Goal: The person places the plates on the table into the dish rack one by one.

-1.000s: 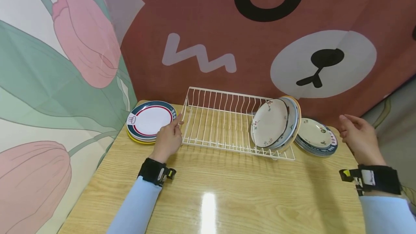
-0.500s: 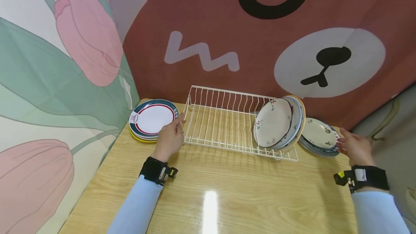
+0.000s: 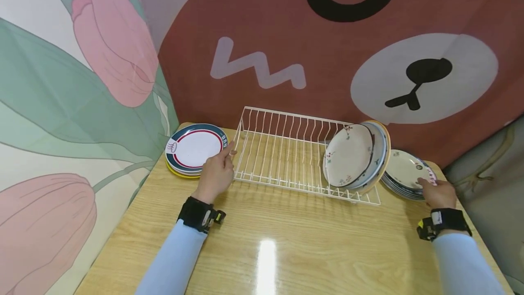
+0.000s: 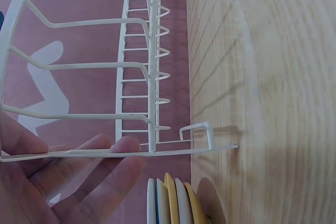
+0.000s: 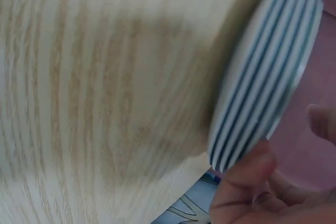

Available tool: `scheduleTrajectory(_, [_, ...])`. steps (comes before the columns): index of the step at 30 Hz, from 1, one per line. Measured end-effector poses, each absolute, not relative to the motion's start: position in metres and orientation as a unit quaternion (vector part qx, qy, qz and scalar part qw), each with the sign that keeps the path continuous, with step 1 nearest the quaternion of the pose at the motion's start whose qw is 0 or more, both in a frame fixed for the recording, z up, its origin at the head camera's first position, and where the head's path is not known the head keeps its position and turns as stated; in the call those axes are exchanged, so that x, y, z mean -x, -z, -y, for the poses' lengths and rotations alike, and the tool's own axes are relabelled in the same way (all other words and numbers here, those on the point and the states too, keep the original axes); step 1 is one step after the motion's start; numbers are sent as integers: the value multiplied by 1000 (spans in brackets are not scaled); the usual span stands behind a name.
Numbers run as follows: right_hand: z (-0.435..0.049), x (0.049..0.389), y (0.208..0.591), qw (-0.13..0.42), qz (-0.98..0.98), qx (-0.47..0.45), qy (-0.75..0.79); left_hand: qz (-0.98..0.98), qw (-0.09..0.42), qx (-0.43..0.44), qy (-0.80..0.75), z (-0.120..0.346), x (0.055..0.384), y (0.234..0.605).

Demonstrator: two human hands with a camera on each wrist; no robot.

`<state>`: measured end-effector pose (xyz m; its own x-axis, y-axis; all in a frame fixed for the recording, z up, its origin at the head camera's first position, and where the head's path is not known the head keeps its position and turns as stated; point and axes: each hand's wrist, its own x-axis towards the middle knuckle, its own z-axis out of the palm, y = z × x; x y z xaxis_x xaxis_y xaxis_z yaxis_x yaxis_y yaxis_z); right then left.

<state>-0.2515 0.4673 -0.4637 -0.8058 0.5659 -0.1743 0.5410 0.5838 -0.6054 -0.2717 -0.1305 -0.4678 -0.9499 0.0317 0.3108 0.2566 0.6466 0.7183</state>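
My left hand [image 3: 214, 172] grips the left end of a white wire dish rack [image 3: 282, 158]; in the left wrist view its fingers [image 4: 126, 171] curl around the end wire. Several plates [image 3: 350, 156] stand on edge at the rack's right end, a cream one with small flowers in front. At the far right lies a stack of plates [image 3: 403, 166], cream on top. My right hand [image 3: 439, 193] is at the stack's near right rim. The right wrist view shows one finger [image 5: 252, 163] at the rim near the top and another digit [image 5: 320, 124] over the stack, apart from it.
Left of the rack lies another stack of plates [image 3: 196, 147], white with a blue and red rim on top, yellow below. Everything stands on a wooden table [image 3: 311, 240]. A printed curtain [image 3: 266, 22] hangs right behind the rack.
My right hand has moved left and down from beside the stack to its rim. My left hand keeps its hold on the rack. The view has shifted slightly.
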Motion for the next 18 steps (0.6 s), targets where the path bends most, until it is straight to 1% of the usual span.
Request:
scheduleTrajectory(4, [-463,255,467,18,889,339,-306,899,143,83,405,130,272,468])
scheduleTrajectory(9, [-457,256,467,48,883,357,-301,899,132,78,409,128,272,469])
scheduleTrajectory(18, [-453,255,460,55,826,403,-390,899,131,72,412,128,273,467])
